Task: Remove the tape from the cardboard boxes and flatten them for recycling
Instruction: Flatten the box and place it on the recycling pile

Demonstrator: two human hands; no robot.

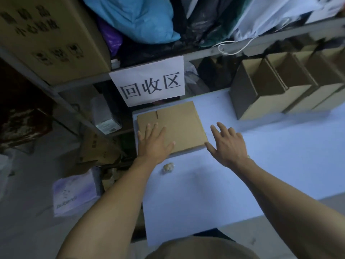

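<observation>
White paper sign (149, 81) reading 回收区, taped to the shelf rail (261, 41), other print illegible

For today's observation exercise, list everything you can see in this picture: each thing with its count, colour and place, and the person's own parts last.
flattened box: one, brown, flat on the table's far left corner
upright boxes: several in a row, exact count unclear, brown, far right of the table
tape wad: one, pale and crumpled, on the table near the left wrist
table: one, pale blue-white top
paper sign: one, white with black characters, hanging from the shelf
large carton: one, brown, printed, on the shelf at upper left
bags: several, blue, purple, black, white, on the upper shelf
left hand: one, fingers straight, pressing on the flattened box
right hand: one, fingers spread, beside the flattened box's right edge; contact unclear
</observation>
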